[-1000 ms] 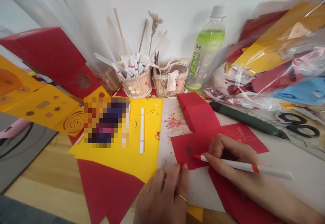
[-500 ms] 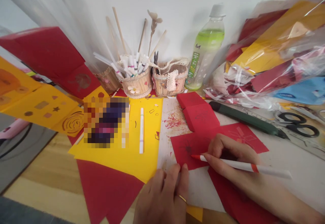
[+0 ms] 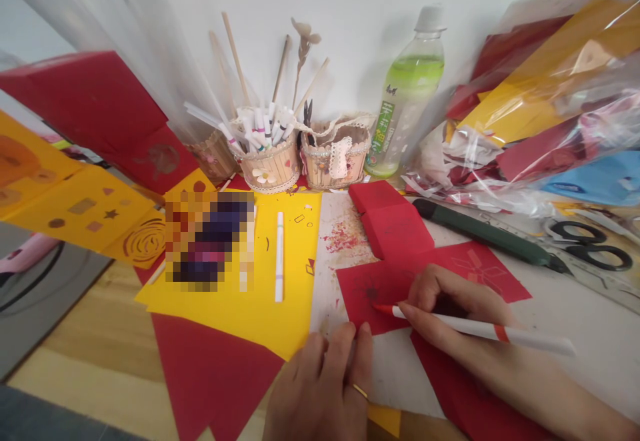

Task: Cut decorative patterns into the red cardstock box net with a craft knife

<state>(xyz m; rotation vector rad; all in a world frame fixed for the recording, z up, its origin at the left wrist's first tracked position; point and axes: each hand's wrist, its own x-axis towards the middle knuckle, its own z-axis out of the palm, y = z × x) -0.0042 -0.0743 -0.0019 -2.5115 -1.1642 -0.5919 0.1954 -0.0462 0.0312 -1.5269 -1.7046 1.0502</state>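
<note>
A white felt-tip marker with a red-orange tip and band is pinched in my right hand. Its tip touches or nearly touches the red folded paper, just below a small dark drawn figure. My left hand lies with fingers stretched out, a gold ring on one of them. Two of its fingertips rest at the lower left edge of that red paper. The paper's back part stands up in box-like folds, and its right flap, partly behind my right hand, bears a faint cut or drawn petal pattern.
Yellow sheets with another marker lie to the left. Behind stand a marker-filled basket, a second basket and a green drink bottle. A green-handled craft knife and black-handled scissors lie right.
The marker tip has shifted very slightly left on the red paper. Both hands are otherwise in nearly the same place.
</note>
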